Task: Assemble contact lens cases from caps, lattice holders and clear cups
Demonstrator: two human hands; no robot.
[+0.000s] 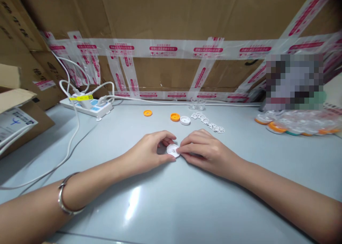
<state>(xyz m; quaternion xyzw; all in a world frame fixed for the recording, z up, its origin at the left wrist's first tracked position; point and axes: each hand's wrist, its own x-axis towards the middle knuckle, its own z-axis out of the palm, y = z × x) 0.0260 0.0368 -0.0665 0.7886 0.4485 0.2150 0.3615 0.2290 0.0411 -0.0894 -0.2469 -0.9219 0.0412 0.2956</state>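
A small white round cap lies on the grey table between my two hands. My left hand curls around its left side, thumb and fingers pinched on the cap. My right hand meets it from the right, fingertips pressed onto the cap's edge. Just beyond, two orange caps and one white cap rest on the table. A strip of small white pieces trails to their right.
A white power strip with cables sits at the back left, one cable running toward me. Cardboard boxes stand left, a taped cardboard wall behind. A clear bag of orange and teal caps lies right. Two small clear cups stand at the wall.
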